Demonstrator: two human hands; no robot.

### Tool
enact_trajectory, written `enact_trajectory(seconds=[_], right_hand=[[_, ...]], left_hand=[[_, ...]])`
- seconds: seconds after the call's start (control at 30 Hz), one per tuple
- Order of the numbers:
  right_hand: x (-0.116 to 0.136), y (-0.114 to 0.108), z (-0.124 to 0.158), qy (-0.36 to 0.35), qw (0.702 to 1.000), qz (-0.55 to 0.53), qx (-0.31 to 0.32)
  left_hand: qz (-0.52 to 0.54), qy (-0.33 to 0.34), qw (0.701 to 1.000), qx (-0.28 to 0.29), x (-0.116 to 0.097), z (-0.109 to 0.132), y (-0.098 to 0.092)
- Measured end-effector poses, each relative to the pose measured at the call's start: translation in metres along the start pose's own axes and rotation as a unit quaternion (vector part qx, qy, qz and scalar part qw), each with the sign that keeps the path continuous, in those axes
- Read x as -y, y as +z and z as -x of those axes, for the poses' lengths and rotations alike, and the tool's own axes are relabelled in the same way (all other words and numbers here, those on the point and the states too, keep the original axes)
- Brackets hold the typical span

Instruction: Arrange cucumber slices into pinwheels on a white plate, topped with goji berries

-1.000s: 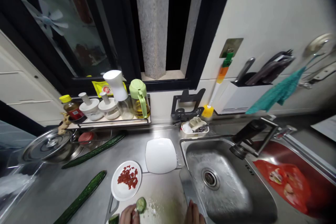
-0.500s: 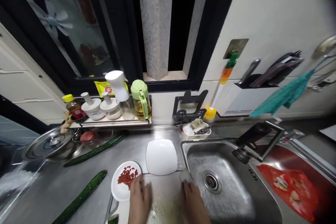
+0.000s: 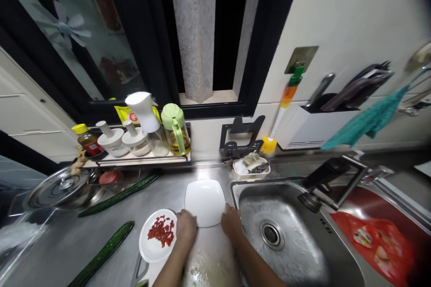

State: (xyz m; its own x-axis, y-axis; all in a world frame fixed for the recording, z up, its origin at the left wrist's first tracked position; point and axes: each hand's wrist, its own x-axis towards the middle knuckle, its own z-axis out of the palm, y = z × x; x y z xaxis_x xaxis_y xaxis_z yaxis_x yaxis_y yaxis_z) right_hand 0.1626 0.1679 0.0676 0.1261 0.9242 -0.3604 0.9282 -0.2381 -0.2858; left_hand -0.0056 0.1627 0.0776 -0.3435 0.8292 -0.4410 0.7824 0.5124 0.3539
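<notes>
- Stainless-steel counter around the square white plate; dark-framed window beyond it.
- Sink right of the plate.
- The plate sits between both hands, slightly beyond them.
- Left hand bunched at its near-left corner, right hand at its near-right; whether they pinch it, I cannot tell.

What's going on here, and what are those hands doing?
A person has reached for the squarish white plate at the far end of the cutting board. The left hand is at its near left corner and the right hand at its right side. Left of them, a round white plate holds small red pieces, and two long cucumbers lie on the metal counter.
</notes>
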Motion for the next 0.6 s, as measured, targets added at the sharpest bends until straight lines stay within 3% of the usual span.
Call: enact_trajectory(seconds=[0.2,0.33,0.47,0.6], right_hand=[[-0.007,-0.005,-0.002,-0.033,0.999,-0.025,-0.005],[-0.012,-0.014,0.020,-0.050,0.998,-0.045,-0.014],[-0.023,-0.016,0.058,-0.048,0.997,-0.054,-0.020],[-0.041,0.001,0.092,-0.034,0.999,-0.027,0.002]], left_hand=[[0.025,0.013,0.999,-0.017,0.001,0.010,-0.004],[0.045,0.022,0.999,-0.020,0.007,0.028,-0.006],[0.086,0.043,0.995,-0.024,0.032,0.056,0.005],[0.130,0.059,0.990,-0.004,0.071,0.079,0.037]])
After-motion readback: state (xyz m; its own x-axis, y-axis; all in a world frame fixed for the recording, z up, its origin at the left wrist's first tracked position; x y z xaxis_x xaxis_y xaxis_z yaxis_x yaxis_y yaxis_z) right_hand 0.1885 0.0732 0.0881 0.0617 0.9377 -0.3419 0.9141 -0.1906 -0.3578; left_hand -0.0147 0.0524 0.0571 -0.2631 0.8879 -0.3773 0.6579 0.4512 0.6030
